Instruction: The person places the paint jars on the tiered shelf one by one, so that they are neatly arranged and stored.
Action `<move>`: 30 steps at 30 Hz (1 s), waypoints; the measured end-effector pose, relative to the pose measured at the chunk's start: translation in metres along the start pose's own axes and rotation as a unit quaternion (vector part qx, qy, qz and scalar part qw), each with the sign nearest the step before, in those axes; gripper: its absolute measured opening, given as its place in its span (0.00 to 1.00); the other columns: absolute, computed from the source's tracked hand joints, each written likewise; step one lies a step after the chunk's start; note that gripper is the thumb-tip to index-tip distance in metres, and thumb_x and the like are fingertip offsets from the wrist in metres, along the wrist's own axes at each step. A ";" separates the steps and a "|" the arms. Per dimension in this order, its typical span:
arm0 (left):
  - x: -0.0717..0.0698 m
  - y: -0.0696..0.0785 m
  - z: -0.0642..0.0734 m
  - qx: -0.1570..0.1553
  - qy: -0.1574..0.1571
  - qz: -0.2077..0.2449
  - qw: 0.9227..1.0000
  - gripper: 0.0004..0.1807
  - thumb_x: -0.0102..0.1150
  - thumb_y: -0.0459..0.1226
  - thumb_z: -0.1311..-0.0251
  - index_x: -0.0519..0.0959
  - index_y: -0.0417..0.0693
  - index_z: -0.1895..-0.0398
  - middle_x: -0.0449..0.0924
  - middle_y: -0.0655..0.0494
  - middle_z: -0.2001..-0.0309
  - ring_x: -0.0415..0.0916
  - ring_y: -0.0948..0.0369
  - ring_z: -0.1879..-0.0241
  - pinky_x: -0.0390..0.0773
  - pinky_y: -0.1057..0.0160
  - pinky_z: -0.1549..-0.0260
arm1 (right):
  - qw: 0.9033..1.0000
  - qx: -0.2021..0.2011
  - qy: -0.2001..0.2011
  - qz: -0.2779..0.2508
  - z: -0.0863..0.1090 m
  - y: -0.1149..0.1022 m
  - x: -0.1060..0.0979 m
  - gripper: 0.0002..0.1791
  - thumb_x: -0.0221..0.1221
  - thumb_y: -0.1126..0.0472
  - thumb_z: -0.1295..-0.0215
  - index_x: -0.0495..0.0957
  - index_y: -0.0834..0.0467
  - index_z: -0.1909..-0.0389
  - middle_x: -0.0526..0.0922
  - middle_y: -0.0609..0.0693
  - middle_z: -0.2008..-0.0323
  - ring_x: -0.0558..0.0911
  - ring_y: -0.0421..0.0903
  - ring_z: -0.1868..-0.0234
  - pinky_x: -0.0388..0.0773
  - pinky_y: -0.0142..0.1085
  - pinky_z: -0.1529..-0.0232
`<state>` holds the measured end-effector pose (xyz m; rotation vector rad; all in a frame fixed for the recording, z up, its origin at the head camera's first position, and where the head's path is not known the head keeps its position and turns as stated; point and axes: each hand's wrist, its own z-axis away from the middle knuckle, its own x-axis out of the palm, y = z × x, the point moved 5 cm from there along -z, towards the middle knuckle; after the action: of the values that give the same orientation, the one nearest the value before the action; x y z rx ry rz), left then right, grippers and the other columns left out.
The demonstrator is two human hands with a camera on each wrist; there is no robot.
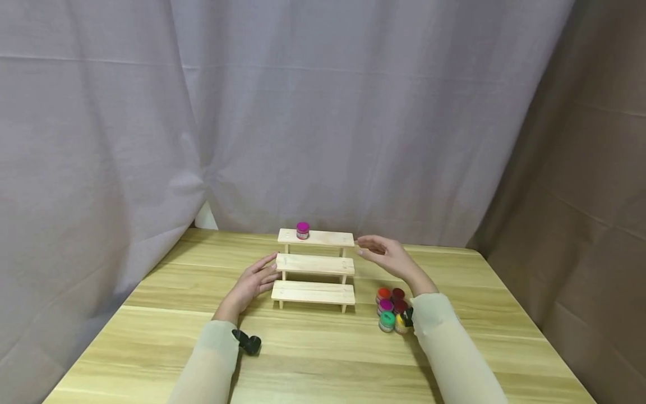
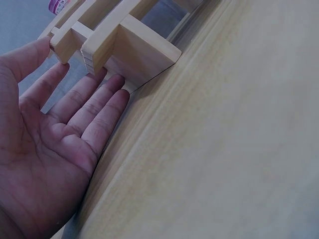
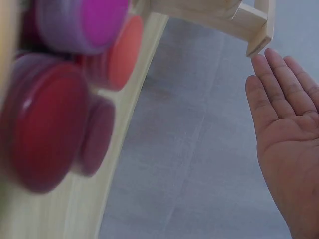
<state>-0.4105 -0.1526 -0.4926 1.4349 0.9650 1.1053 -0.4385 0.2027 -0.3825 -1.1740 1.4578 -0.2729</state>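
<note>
Now, left hand: fingers extended, slightly spread, tips at left side of one pale-wood three-tier rack. Right hand: fingers extended, near top tier's right end; contact, cannot tell. One small round magenta-lidded jar on top tier, left of centre. Six lidded jars by right wrist: two dark red; one each orange-red, magenta, green, yellow. Gap between rack and group. Wood-grain table: far edge close behind rack, broad room nearer.

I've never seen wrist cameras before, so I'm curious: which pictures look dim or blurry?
Head view: brightest, though the right-hand curtain is darker; left wrist: dimmer, with the tabletop looking soft; right wrist: also dim, the large red jar blurred.
</note>
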 end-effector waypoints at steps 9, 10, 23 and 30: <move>0.002 0.000 -0.001 -0.002 0.001 0.008 1.000 0.34 0.55 0.47 0.27 0.60 0.53 0.22 0.63 0.37 0.28 0.68 0.43 0.33 0.74 0.53 0.37 | 0.999 0.024 -0.021 -0.022 0.026 0.021 -0.009 0.27 0.62 0.47 0.29 0.76 0.59 0.36 0.80 0.57 0.40 0.78 0.55 0.38 0.75 0.53 0.37; 0.002 0.000 -0.001 -0.002 0.001 0.007 1.000 0.34 0.55 0.47 0.27 0.59 0.53 0.22 0.62 0.37 0.28 0.68 0.43 0.33 0.74 0.53 0.37 | 0.999 0.031 -0.022 -0.021 0.030 0.025 -0.010 0.27 0.62 0.46 0.29 0.77 0.59 0.37 0.81 0.57 0.40 0.78 0.54 0.38 0.76 0.53 0.38; -0.002 -0.002 -0.003 -0.004 0.000 0.001 1.000 0.35 0.55 0.48 0.27 0.58 0.52 0.21 0.59 0.38 0.26 0.66 0.42 0.32 0.72 0.51 0.35 | 0.989 0.117 -0.057 -0.072 0.075 0.090 -0.026 0.26 0.60 0.51 0.27 0.76 0.65 0.38 0.82 0.59 0.43 0.81 0.50 0.42 0.76 0.33 0.41; -0.004 -0.001 0.000 -0.003 0.003 -0.003 1.000 0.34 0.54 0.47 0.26 0.58 0.53 0.21 0.61 0.37 0.27 0.66 0.42 0.32 0.73 0.52 0.36 | 0.978 0.128 -0.122 -0.113 0.083 0.103 -0.024 0.24 0.63 0.56 0.30 0.77 0.65 0.39 0.81 0.59 0.41 0.82 0.44 0.43 0.76 0.28 0.43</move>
<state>-0.4113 -0.1563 -0.4943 1.4247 0.9683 1.1073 -0.4232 0.3056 -0.4672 -1.1188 1.0425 -0.4435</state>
